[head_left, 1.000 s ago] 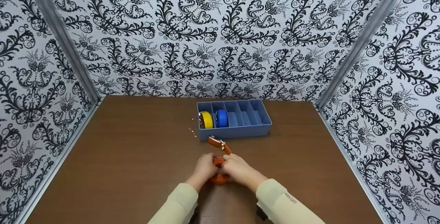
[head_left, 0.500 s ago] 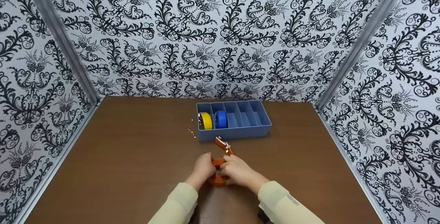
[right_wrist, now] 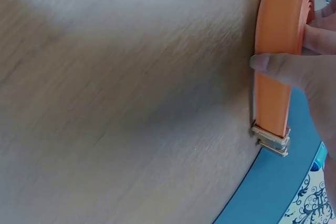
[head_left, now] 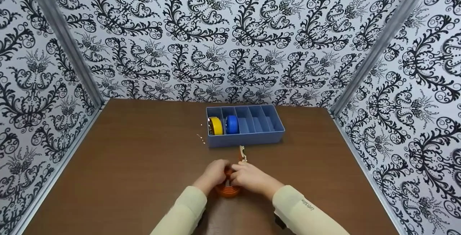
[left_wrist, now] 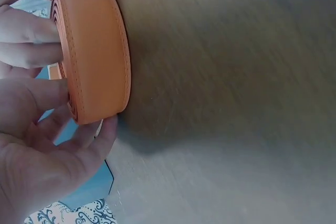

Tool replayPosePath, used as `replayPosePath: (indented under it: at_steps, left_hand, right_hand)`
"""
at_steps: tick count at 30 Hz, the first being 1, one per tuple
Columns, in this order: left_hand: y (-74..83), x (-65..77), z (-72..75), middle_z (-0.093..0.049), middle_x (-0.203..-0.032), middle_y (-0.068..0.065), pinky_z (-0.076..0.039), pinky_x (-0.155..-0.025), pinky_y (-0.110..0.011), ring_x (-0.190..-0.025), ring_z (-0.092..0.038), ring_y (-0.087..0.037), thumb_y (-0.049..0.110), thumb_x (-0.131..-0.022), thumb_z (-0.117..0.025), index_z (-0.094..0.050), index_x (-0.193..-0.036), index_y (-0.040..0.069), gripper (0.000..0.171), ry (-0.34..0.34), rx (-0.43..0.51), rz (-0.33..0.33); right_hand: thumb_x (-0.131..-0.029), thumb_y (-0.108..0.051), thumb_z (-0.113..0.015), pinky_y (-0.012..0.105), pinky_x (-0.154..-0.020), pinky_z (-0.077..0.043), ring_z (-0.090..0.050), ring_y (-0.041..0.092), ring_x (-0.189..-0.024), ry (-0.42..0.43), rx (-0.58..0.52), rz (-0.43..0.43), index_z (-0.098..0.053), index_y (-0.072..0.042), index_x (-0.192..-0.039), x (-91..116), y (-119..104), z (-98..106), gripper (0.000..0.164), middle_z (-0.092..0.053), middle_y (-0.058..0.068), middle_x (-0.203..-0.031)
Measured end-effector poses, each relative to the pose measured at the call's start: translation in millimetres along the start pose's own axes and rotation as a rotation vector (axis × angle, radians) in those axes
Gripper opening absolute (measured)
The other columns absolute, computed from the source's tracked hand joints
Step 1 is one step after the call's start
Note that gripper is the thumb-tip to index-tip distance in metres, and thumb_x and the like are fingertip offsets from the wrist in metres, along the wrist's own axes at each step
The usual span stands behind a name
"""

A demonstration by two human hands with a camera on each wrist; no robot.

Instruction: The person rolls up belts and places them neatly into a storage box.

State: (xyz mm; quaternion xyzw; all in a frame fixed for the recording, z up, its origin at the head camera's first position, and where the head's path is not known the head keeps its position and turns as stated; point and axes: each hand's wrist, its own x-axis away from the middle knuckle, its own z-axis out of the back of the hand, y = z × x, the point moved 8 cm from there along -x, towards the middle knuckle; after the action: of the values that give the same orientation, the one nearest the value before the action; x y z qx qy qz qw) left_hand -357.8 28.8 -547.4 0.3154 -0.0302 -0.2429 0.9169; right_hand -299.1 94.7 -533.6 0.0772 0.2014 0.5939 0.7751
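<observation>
An orange belt [head_left: 228, 190], rolled into a coil, stands on its edge on the table between the two hands. My left hand [head_left: 215, 172] grips the coil's left side; in the left wrist view, its fingertips [left_wrist: 107, 139] touch the outer strap. On the right, my right hand [head_left: 252, 179] pinches the strap, its thumb [right_wrist: 281, 66] against the outside and other fingers at the coil's inside. A short free end with a metal buckle [right_wrist: 272, 139] sticks out past the right hand, towards the tray. Fingers partly hide the coil's centre.
Behind the hands stands a blue-grey divided tray [head_left: 248, 139]. A rolled yellow belt [head_left: 217, 125] fills its leftmost compartment, and a rolled blue belt [head_left: 232, 124] the one beside it. Small pale specks [head_left: 201, 138] lie left of the tray. Patterned walls enclose the table [head_left: 144, 163].
The belt's buckle end has swung right and now points more straight at the tray, with less of it showing past the right hand. Both hands stay on the coil and shift only slightly.
</observation>
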Motion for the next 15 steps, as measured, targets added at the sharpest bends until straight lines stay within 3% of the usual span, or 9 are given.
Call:
replayPosePath:
  at_steps: [8, 15]
  left_hand:
    - [-8.2, 2.3, 2.6, -0.068, -0.083, -0.008, -0.050, -0.070, -0.040, -0.077, -0.062, -0.027, -0.009, -0.070, -0.070, -0.070, -0.088, 0.003, 0.021, 0.027, 0.020, -0.043]
    - [-11.3, 12.7, -1.5, -0.069, -0.104, -0.018, -0.050, -0.085, -0.045, -0.098, -0.063, -0.036, -0.011, -0.067, -0.071, -0.069, -0.109, -0.004, 0.042, 0.069, 0.118, -0.004]
  right_hand:
    - [-0.086, -0.007, -0.064, 0.024, -0.073, -0.037, -0.047, 0.010, -0.079, 0.016, -0.015, -0.006, -0.074, -0.024, -0.079, -6, 0, -6, 0.021, -0.060, -0.012, -0.077]
    - [-0.077, -0.006, -0.074, 0.026, -0.070, -0.036, -0.051, 0.012, -0.079, 0.013, -0.099, -0.050, -0.075, -0.025, -0.076, -9, 1, -5, 0.019, -0.064, -0.013, -0.075]
